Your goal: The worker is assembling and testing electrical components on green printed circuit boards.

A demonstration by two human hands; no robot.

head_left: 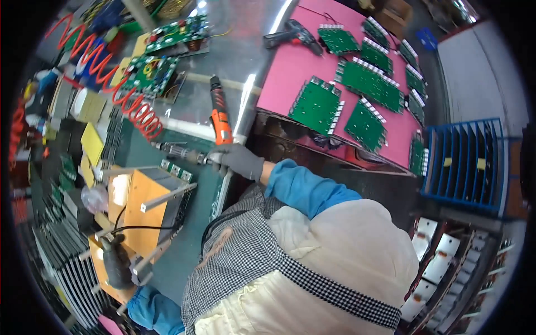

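Note:
My right hand [237,161], in a grey glove, closes round the end of a grey metal screwdriver-like power tool [181,152] held level above the bench. Its far end lies close to the red coiled hose [139,114]. Just beyond my fingers is an orange and black power tool [220,120]. My left hand [116,262], also gloved, lies with fingers bent against a fixture with wood-coloured panels [148,204] and metal posts. What those fingers grip is hard to make out. A black cable [145,227] crosses the panels near them.
Populated circuit boards [148,75] lie at the far left of the bench. Several green boards [315,106] and a black cordless drill [293,38] rest on a pink-topped table [273,89] at right. A blue rack [463,164] stands beyond. Stacked grey panels [72,279] are at left.

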